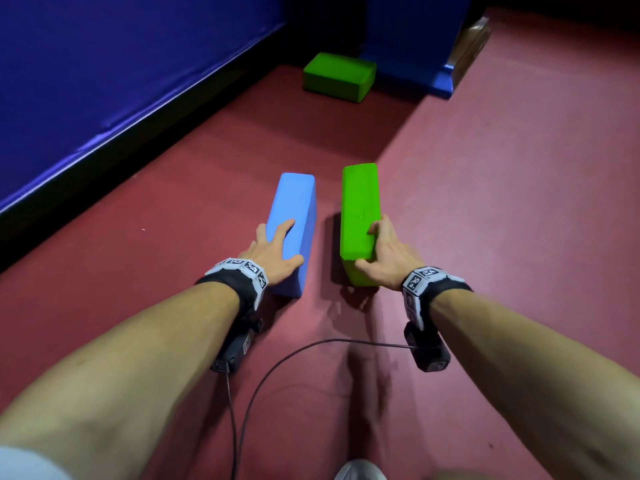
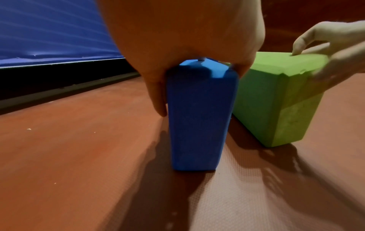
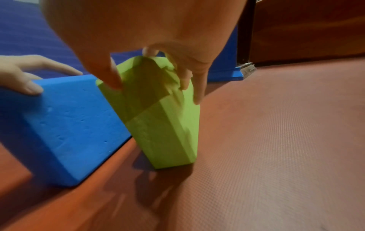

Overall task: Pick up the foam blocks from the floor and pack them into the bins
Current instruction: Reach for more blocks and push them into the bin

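Note:
A blue foam block (image 1: 296,223) (image 2: 199,118) (image 3: 65,125) stands on its long edge on the red floor. My left hand (image 1: 273,249) grips its near end from above, thumb on one side and fingers on the other. Beside it, a green foam block (image 1: 360,216) (image 2: 276,100) (image 3: 164,125) also stands on edge, tilted slightly in the right wrist view. My right hand (image 1: 381,254) grips its near end, fingers (image 3: 197,92) curled over the top. A second green block (image 1: 339,77) lies flat farther off near the wall. No bin is in view.
A blue padded wall (image 1: 104,81) with a black base runs along the left. A blue mat edge (image 1: 445,81) and a brown object (image 1: 471,46) stand at the back right. A black cable (image 1: 277,368) trails on the floor between my forearms.

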